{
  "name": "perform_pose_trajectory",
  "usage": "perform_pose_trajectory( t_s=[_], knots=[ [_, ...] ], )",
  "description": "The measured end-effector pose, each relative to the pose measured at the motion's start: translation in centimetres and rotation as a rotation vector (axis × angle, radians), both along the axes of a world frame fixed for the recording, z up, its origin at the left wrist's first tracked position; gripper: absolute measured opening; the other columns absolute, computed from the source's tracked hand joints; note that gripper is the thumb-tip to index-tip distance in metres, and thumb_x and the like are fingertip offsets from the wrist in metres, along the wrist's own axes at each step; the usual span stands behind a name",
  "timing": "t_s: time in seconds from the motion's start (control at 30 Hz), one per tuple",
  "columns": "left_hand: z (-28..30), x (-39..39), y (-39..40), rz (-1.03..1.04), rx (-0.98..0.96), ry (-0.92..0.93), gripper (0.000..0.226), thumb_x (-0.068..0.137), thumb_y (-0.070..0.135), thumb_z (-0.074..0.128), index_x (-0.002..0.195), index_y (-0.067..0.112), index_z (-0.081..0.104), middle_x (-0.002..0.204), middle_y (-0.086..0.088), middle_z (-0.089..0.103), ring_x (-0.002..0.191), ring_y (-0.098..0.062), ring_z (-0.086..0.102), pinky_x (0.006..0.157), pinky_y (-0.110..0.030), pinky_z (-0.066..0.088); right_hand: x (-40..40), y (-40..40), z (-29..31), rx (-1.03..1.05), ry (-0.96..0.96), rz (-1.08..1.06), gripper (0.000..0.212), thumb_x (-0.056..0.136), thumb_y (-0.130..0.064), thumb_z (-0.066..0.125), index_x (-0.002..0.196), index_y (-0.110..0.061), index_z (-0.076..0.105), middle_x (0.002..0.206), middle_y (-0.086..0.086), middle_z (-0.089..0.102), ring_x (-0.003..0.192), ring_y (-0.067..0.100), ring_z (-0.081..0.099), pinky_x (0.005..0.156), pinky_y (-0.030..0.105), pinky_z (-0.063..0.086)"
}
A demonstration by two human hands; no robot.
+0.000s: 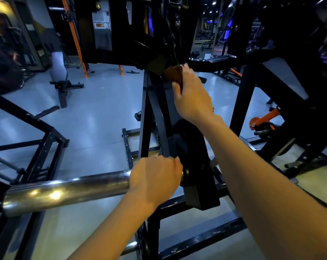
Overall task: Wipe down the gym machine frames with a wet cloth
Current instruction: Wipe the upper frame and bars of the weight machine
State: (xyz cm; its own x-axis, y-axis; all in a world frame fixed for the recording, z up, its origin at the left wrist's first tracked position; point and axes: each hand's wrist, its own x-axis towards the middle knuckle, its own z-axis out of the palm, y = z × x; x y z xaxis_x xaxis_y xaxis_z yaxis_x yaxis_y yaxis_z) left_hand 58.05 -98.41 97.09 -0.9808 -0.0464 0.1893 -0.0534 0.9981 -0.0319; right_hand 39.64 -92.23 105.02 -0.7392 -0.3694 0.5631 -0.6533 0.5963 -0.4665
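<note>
A black gym machine frame [159,117] rises through the middle of the view, with a sloping arm running up to a joint near the top. My right hand [191,94] holds a brown cloth [174,74] against the upper part of that arm, just below the joint. My left hand [156,178] grips the inner end of a chrome weight sleeve [68,190] that sticks out to the left from the arm's lower block. Most of the cloth is hidden under my right fingers.
More black frame bars stand at the left [46,139] and right [282,94]. An orange upright [75,36] and a bench [62,85] are on the grey floor [102,113] behind. An orange plate holder [262,121] sits at right. A person [1,59] is at far left.
</note>
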Motion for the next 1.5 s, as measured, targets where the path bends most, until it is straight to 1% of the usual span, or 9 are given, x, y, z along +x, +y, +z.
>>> perform_pose_trajectory(
  t_s=[0.2,0.27,0.37,0.47,0.7,0.9,1.2,1.4,1.5],
  knots=[
    [0.4,0.5,-0.1,-0.045,-0.11,0.006,0.045,0.112,0.03,0.017,0.094,0.022,0.058,0.063,0.005,0.05,0.056,-0.018,0.059,0.06,-0.036,0.057,5.2,3.1,-4.4,-0.008,0.066,-0.002,0.06,0.109,-0.034,0.046,0.162,-0.017,0.024,0.166,0.004,0.032,0.15,0.023,0.034,0.116,0.045,0.041],
    [0.4,0.3,-0.1,-0.086,-0.165,-0.02,0.039,0.111,0.022,0.02,0.116,0.018,0.058,0.065,0.003,0.045,0.058,-0.02,0.057,0.054,-0.036,0.052,4.8,2.8,-4.5,-0.021,0.083,-0.012,0.06,0.109,-0.033,0.046,0.162,-0.015,0.024,0.165,0.006,0.033,0.15,0.025,0.034,0.115,0.045,0.041],
    [0.7,0.4,-0.1,-0.119,-0.152,-0.065,0.046,0.108,0.01,0.032,0.153,0.008,0.027,0.072,0.0,0.036,0.055,-0.021,0.043,0.046,-0.033,0.039,1.2,0.5,-1.3,-0.022,0.026,-0.03,0.061,0.11,-0.035,0.043,0.163,-0.013,0.022,0.167,0.006,0.03,0.153,0.025,0.028,0.119,0.049,0.036],
    [0.9,0.4,0.2,-0.169,-0.215,-0.114,0.062,0.106,0.007,0.037,0.16,0.004,0.007,0.083,-0.004,0.038,0.061,-0.023,0.044,0.049,-0.035,0.039,-1.5,-1.0,0.8,-0.031,-0.013,-0.022,0.062,0.11,-0.036,0.041,0.163,-0.013,0.02,0.166,0.006,0.031,0.153,0.025,0.028,0.119,0.051,0.036],
    [0.2,0.4,-0.1,-0.129,-0.245,0.032,0.035,0.111,0.019,0.023,0.116,0.018,0.058,0.063,0.005,0.034,0.055,-0.02,0.047,0.049,-0.032,0.041,8.2,4.5,-6.5,-0.074,0.027,-0.063,0.062,0.109,-0.037,0.044,0.163,-0.022,0.018,0.157,0.002,0.042,0.139,0.021,0.047,0.101,0.04,0.048],
    [-0.1,0.6,-0.2,-0.098,-0.085,0.112,0.045,0.11,0.023,0.013,0.074,0.024,0.041,0.057,0.007,0.037,0.051,-0.02,0.045,0.05,-0.033,0.044,4.1,1.9,-3.5,-0.042,0.017,-0.081,0.061,0.11,-0.035,0.042,0.163,-0.015,0.019,0.165,0.005,0.033,0.148,0.024,0.035,0.111,0.049,0.044],
    [-0.9,0.0,-0.3,-0.05,-0.062,0.065,0.05,0.11,0.039,0.012,0.075,0.023,0.043,0.059,0.004,0.04,0.047,-0.017,0.037,0.05,-0.03,0.031,9.5,4.1,-7.1,-0.054,0.02,-0.149,0.061,0.11,-0.036,0.042,0.163,-0.017,0.019,0.163,0.004,0.037,0.148,0.023,0.038,0.11,0.045,0.046],
    [0.5,0.5,-0.1,-0.116,-0.106,-0.019,0.03,0.109,0.018,0.031,0.129,0.015,0.054,0.068,-0.002,0.038,0.068,-0.03,0.061,0.057,-0.036,0.044,3.1,0.1,-1.6,-0.013,-0.014,-0.149,0.06,0.111,-0.036,0.038,0.164,-0.014,0.019,0.166,0.006,0.03,0.15,0.027,0.032,0.114,0.051,0.04],
    [0.8,0.4,-0.3,-0.135,-0.133,-0.034,0.03,0.108,0.016,0.029,0.124,0.01,0.054,0.072,-0.003,0.038,0.072,-0.03,0.058,0.054,-0.034,0.037,1.8,-0.2,-0.7,0.029,-0.014,-0.098,0.061,0.112,-0.036,0.037,0.165,-0.014,0.015,0.169,0.005,0.026,0.153,0.024,0.028,0.117,0.048,0.037]
  ],
)
